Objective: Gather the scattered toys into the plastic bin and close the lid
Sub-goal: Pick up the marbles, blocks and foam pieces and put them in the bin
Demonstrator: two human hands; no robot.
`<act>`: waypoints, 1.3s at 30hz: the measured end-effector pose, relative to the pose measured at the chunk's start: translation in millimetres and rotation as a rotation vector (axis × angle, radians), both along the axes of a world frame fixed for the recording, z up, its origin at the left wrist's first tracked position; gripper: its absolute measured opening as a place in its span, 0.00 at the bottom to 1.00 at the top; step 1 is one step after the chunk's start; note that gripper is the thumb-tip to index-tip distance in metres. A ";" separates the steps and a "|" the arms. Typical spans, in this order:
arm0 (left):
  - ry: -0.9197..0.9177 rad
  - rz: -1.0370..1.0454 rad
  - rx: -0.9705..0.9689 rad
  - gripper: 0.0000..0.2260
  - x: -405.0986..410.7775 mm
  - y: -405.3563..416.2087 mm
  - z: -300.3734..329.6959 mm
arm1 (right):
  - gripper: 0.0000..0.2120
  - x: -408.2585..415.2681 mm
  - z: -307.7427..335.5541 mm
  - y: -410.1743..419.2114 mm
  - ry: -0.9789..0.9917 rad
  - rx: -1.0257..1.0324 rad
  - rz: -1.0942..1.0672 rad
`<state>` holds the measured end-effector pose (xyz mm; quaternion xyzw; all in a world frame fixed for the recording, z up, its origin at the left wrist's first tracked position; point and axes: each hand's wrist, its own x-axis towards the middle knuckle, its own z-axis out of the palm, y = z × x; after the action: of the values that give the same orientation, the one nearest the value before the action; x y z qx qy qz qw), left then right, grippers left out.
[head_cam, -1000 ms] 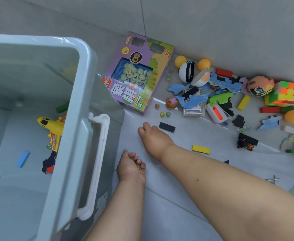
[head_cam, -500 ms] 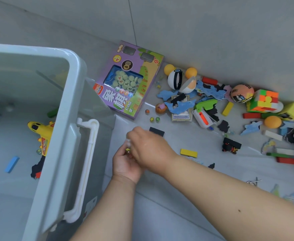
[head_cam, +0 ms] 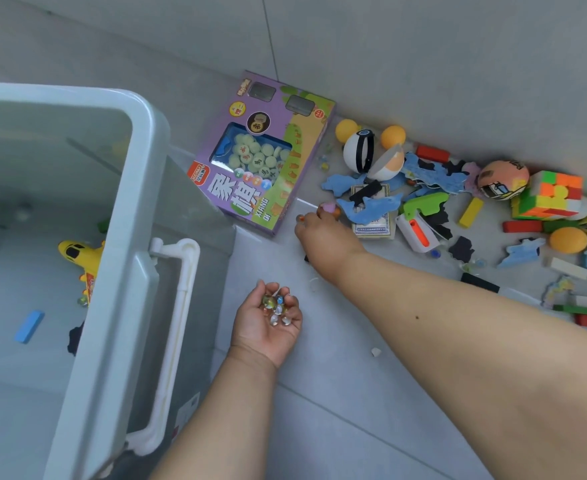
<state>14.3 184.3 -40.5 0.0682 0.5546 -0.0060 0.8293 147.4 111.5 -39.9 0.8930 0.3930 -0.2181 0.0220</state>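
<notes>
Step in hand: picking up loose marbles off the floor, early in the gather phase. Left hand (head_cam: 268,320), lower centre of frame, palm up and cupped round a small heap of marbles (head_cam: 275,308). Right hand (head_cam: 323,233) reaches to mid-frame, fingertips down at a marble (head_cam: 299,218) just beside the purple chess box (head_cam: 264,157); can't tell whether it's pinched yet, fingers are hidden under the hand. Plastic bin (head_cam: 139,188) sits at frame left, open, no lid in view; a yellow toy plane (head_cam: 80,252) and a blue block (head_cam: 28,325) lie inside. Most toys lie in a pile along the wall, right of frame: puzzle cube (head_cam: 548,194), orange balls, foam pieces. Next move likely: pinch the marble, drop it into the cupped palm without spilling, then tip the lot into the bin.
</notes>
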 end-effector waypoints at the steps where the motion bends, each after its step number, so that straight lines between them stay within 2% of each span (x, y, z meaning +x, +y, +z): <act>1: 0.016 -0.008 0.012 0.14 1.9 1.4 -0.3 | 0.22 0.8 -0.7 0.4 0.006 0.006 0.010; 5: 0.056 -0.016 0.070 0.13 13.2 7.0 -3.5 | 0.20 -5.0 -2.9 3.4 0.034 0.093 -0.012; 7: 0.077 -0.021 0.094 0.14 17.3 8.3 -6.2 | 0.20 -8.2 -2.7 3.2 0.039 0.192 -0.115; 10: 0.119 -0.046 0.127 0.15 18.3 10.8 -9.6 | 0.16 -16.8 -6.1 -1.9 0.078 0.464 -0.317; 12: 0.126 -0.067 0.137 0.15 19.2 11.2 -10.5 | 0.14 -25.8 -8.3 -10.5 0.189 0.470 -0.374; 17: 0.098 -0.054 0.155 0.16 15.7 7.9 -10.4 | 0.20 -39.6 -6.7 -14.7 0.289 0.299 -0.254; 21: 0.097 -0.006 0.165 0.14 5.6 10.1 -11.2 | 0.20 -43.7 0.3 -3.7 0.284 0.157 -0.026; 24: 0.133 0.006 0.187 0.13 -3.1 12.5 -11.7 | 0.19 -46.9 -0.7 1.2 0.276 0.106 0.041; 26: 0.150 -0.002 0.210 0.12 -5.1 12.9 -11.9 | 0.18 -46.6 -0.7 3.2 0.311 0.150 -0.028; 28: 0.129 -0.016 0.227 0.11 -3.7 13.3 -11.3 | 0.15 -49.9 7.0 4.2 0.357 0.328 -0.094; 30: 0.047 -0.013 0.198 0.12 -2.2 14.6 -11.7 | 0.13 -58.9 19.1 5.2 0.416 0.500 -0.029; 32: -0.049 -0.019 0.137 0.16 -1.2 13.7 -11.8 | 0.11 -68.2 29.8 2.9 0.445 0.561 0.089; 34: -0.113 -0.035 0.105 0.18 -0.6 12.1 -7.9 | 0.10 -65.8 30.6 -0.9 0.358 0.626 0.015; 36: -0.189 -0.025 0.046 0.10 -0.7 12.2 -4.3 | 0.12 -49.8 24.0 -5.0 0.157 0.646 -0.198; 38: -0.244 -0.011 -0.001 0.08 -1.5 10.8 -1.6 | 0.13 -29.6 17.3 -7.6 0.032 0.452 -0.347; 39: -0.234 -0.012 -0.013 0.09 -3.0 10.0 -1.7 | 0.16 -21.8 13.0 -7.2 0.032 0.320 -0.337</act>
<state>11.3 194.3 -42.3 0.0662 0.4537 -0.0066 0.8887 125.6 104.3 -26.9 0.9346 0.2680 -0.1675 -0.1629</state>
